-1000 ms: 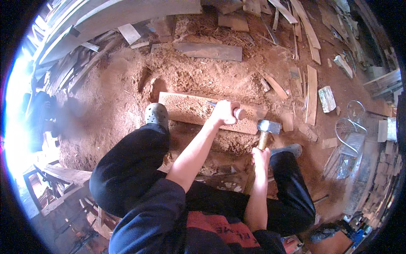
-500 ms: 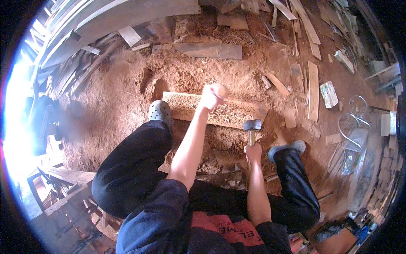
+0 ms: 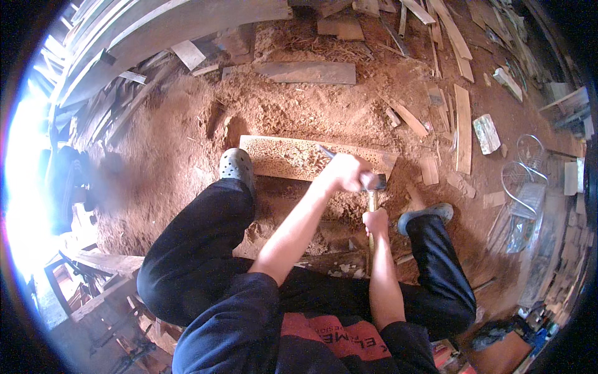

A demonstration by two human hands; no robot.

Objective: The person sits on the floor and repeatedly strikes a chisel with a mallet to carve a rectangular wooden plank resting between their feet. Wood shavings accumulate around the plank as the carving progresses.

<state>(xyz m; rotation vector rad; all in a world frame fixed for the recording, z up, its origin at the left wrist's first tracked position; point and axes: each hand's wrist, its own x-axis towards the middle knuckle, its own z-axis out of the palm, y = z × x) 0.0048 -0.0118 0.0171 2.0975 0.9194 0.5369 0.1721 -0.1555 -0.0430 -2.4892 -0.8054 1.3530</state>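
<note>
A long wooden plank (image 3: 274, 163) lies across the ground between my feet, its upper face rough with many small cuts or chips. Over its right half, my left hand (image 3: 346, 172) is closed round a chisel (image 3: 326, 151), whose dark metal blade sticks out toward the far left above the wood. The fist hides the rest of the tool. My right hand (image 3: 375, 222) grips the handle of a hammer (image 3: 377, 182), and the hammer's metal head is right beside my left fist. Whether head and fist or chisel touch, I cannot tell.
My grey clogs (image 3: 237, 163) flank the plank on reddish, crumbly earth. A flat board (image 3: 311, 73) lies beyond it, and a narrow board (image 3: 463, 128) to the right. Near a pale block (image 3: 486, 134) stands a wire-framed object (image 3: 526, 187). Lumber (image 3: 180, 28) is stacked far left.
My left hand has come right and nearer, from above the plank's middle to beside the hammer head, turning the chisel so its blade shows. The right hand keeps hold of the hammer, nearly still.
</note>
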